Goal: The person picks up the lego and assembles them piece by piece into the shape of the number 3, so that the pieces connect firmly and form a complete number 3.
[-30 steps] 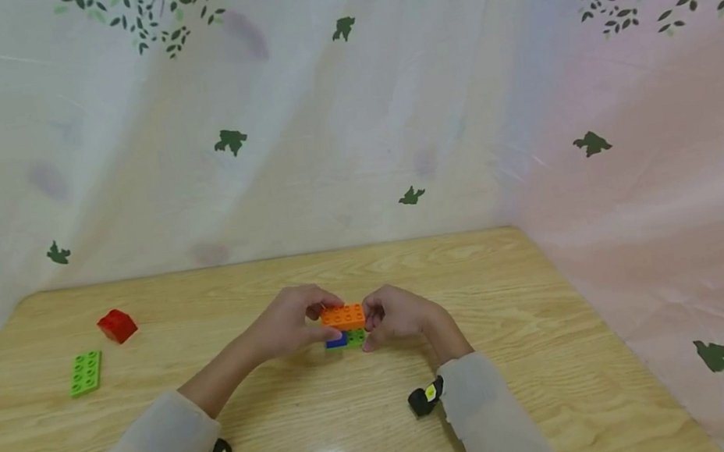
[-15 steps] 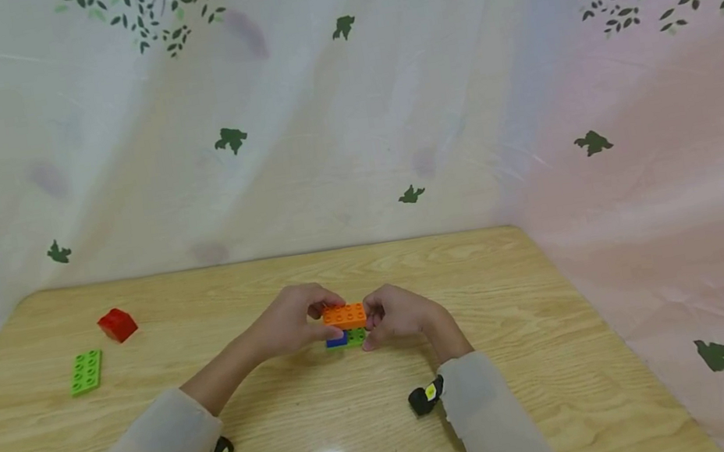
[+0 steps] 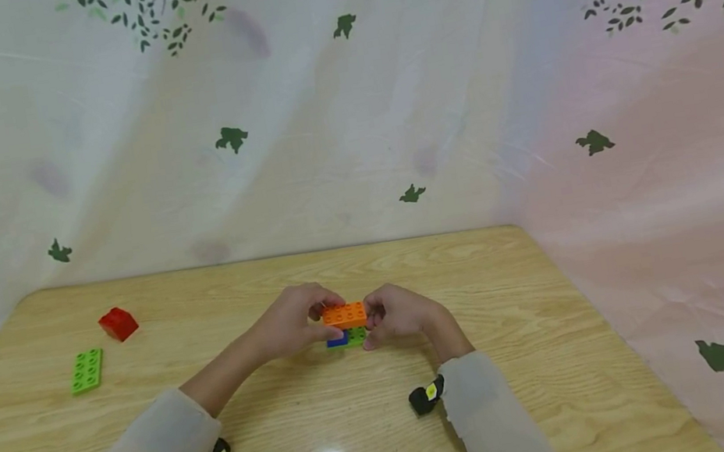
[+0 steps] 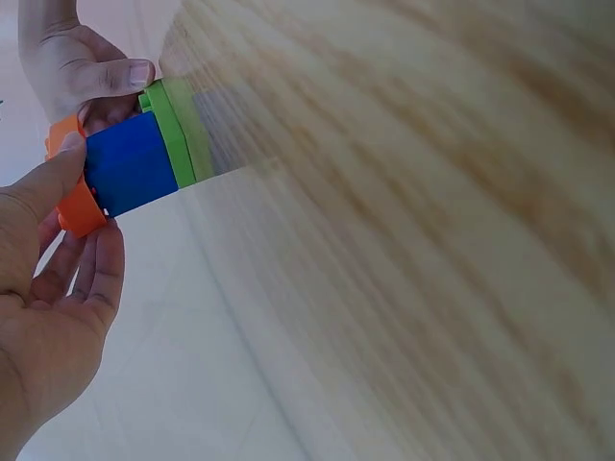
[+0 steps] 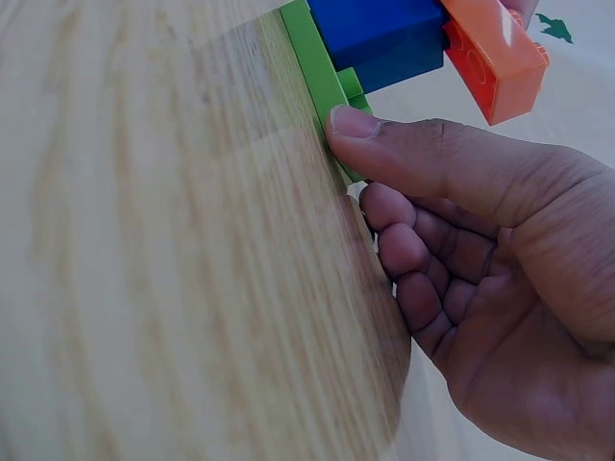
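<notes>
An orange toy building brick (image 3: 345, 315) with two rows of studs sits on top of a blue brick (image 4: 133, 165). My left hand (image 3: 295, 319) pinches the orange one at its left end, thumb on the near side and fingers behind. Below the blue brick lies a thin green plate (image 4: 175, 133) on the table, with bare studs at its right end. There my right hand (image 3: 400, 311) holds the plate, thumb over its edge and other fingers curled. In the right wrist view the orange brick (image 5: 498, 60) overhangs the blue brick (image 5: 380, 38) and shows its hollow underside.
At the left of the wooden table (image 3: 281, 436) lie a red brick (image 3: 118, 325) and another green plate (image 3: 86, 371). A pale cloth (image 3: 311, 171) with leaf prints hangs behind the table and along its right side.
</notes>
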The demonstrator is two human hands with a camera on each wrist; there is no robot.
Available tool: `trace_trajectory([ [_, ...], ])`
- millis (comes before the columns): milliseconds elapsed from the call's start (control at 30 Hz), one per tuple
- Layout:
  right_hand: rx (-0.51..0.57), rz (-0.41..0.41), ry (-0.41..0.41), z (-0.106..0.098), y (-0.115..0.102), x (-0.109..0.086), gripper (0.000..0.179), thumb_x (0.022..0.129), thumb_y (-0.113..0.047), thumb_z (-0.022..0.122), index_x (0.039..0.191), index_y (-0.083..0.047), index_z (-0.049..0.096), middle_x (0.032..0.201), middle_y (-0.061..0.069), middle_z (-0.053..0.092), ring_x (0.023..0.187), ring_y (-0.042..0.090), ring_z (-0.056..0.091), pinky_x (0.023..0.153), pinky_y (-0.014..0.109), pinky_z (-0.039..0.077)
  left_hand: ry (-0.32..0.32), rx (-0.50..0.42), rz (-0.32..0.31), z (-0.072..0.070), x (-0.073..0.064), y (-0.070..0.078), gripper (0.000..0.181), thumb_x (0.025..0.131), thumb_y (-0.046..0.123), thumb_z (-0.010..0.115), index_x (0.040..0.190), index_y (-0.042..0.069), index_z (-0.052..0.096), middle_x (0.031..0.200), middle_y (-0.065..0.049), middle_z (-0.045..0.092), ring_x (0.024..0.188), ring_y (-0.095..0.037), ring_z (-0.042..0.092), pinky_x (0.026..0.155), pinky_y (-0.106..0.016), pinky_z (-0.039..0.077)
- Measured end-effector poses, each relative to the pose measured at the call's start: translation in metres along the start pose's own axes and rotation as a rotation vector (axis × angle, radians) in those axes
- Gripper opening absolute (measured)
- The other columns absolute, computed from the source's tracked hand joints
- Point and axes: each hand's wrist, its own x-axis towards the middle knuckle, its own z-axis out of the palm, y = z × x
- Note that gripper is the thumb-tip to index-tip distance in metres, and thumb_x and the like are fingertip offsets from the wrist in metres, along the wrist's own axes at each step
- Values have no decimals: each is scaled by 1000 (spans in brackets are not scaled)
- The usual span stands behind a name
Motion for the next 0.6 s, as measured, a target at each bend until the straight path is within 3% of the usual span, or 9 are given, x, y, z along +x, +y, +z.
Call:
trace_trajectory([
  [367,5,-14,-4,-1,-3,-2,25,79,-13,90,88,-6,68,75,-2,58,68,14,51,65,27,45,-8,32,34,-5,0,2,37,86,21,85,118,6,73,104,1,69,89,-12,64,80,-29,58],
  [600,1,-13,-11,0,-3,-1,25,79,-14,90,89,-6,69,74,-3,58,67,13,51,65,27,45,-11,33,21,-5,-2,4,37,86,20,85,118,6,73,102,1,68,89,-12,64,79,-28,58],
])
